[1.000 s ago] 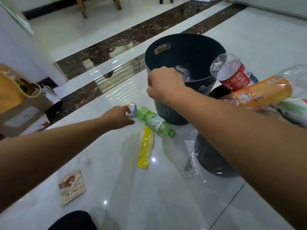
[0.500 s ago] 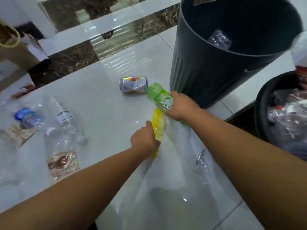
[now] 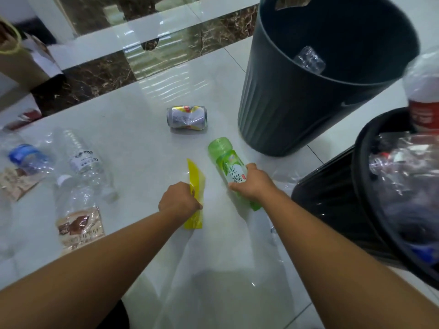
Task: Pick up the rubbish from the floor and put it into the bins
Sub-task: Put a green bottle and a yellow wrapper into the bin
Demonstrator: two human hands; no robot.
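White glossy floor (image 3: 133, 148) carries the loose rubbish; open tile lies between the two arms and in front of the hands. A dark marble strip (image 3: 95, 77) borders the far edge. The grey ribbed bin (image 3: 280, 96) stands upright at far right, a crumpled clear bottle (image 3: 308, 59) visible inside. The black bin (image 3: 332, 200) sits near right, filled with clear plastic; a red-labelled bottle (image 3: 424, 100) sticks up at its far rim.

The left hand (image 3: 179, 201) is closed, pinching the yellow wrapper (image 3: 196, 186), which lies flat on the floor. The right hand (image 3: 253, 184) is wrapped around the green bottle (image 3: 229, 168), a green plastic body with a white label, its flat base pointing away, tilted, just short of the grey bin's base. Whether it touches the floor cannot be determined.

A dented silver can (image 3: 187, 116) lies on its side beyond both hands. Clear bottles (image 3: 83, 162) and a brown packet (image 3: 79, 227) lie at left, well apart from the bins.
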